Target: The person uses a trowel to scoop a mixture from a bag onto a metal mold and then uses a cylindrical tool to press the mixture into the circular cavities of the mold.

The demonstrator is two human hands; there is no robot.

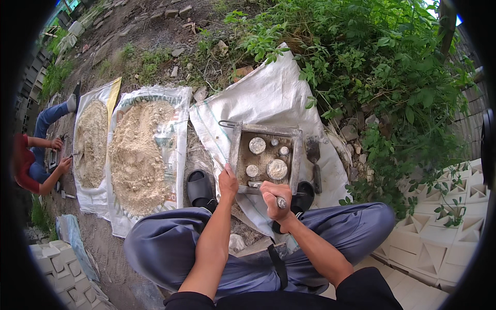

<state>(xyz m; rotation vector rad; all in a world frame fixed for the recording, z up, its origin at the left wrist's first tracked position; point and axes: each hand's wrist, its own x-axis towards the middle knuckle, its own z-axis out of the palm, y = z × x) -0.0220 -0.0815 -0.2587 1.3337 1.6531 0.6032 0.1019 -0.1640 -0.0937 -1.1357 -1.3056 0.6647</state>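
A square wooden mould box (294, 160) with sand inside lies on a white woven sack between my feet. Several round, pale, sand-dusted pieces of different sizes, such as the large disc (277, 169), are set in the sand. My left hand (228, 182) is closed at the near left corner of the box, seemingly gripping its edge. Over the near side, my right hand (275, 199) is wrapped round a stick-like handle (281, 202). The tool's other end reaches the near rim, and its kind is unclear. Right of the box lies a trowel (313, 155).
Two sacks bearing heaps of pale sand (142, 155) lie to the left. Beyond them another person (31, 160) sits with both hands at a small frame. Green plants (361, 62) grow at the back right. Patterned pale blocks (434, 243) are stacked at right. Black sandals (200, 190) are on my feet.
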